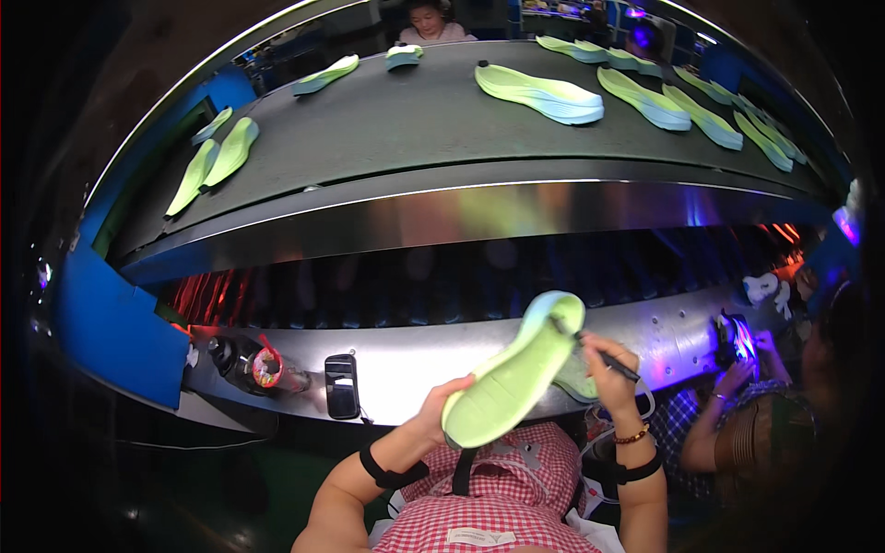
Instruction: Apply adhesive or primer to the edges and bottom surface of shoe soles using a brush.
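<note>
A pale green shoe sole (509, 380) with a light blue heel rim is tilted up in front of me, inner side facing me. My left hand (441, 405) is closed on its left edge near the wide forefoot end. In my right hand (608, 380) is a slim black-handled brush (618, 366), gripped like a pen. The brush's tip reaches inside the heel hollow; whether it touches the surface is hard to tell. Another greenish sole-shaped piece (578, 378) shows partly behind the held sole, next to my right hand.
Several green and blue soles (544, 95) lie on the dark conveyor belt (387, 120) beyond a metal rail. On the shiny ledge (406, 346) are a dark bottle (238, 362) and a black rectangular case (342, 387). At right, a co-worker's hands (737, 376) hold a lit phone.
</note>
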Tool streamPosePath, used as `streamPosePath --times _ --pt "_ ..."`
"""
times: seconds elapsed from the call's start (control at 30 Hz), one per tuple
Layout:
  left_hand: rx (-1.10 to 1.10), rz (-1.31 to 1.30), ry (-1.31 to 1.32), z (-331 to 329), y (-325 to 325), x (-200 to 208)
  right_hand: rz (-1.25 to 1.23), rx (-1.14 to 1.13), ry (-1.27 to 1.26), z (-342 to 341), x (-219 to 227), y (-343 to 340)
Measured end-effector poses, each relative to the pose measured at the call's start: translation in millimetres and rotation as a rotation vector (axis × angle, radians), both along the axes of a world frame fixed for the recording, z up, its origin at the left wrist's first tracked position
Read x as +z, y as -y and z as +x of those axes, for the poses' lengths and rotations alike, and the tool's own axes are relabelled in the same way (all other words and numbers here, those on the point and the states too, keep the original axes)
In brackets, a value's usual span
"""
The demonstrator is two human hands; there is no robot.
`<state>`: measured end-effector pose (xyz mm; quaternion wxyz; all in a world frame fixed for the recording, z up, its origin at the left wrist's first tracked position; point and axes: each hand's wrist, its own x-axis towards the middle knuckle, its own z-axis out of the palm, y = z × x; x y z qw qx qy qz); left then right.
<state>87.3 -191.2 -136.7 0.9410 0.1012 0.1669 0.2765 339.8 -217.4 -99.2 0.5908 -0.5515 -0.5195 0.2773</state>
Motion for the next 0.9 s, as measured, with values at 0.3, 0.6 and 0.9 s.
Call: streamPosePath --times 0.3,0.6,0.9 --pt "0.302 0.411 -0.179 -50 0 43 -0.066 0.447 -0.386 -5 27 54" --pt "0.903 0.076 0.505 -51 -131 192 -0.025 0.246 -0.713 -2 -12 52" --pt "0.223 1.240 0.640 19 29 196 -0.121 -0.015 -0.734 0 -41 57"
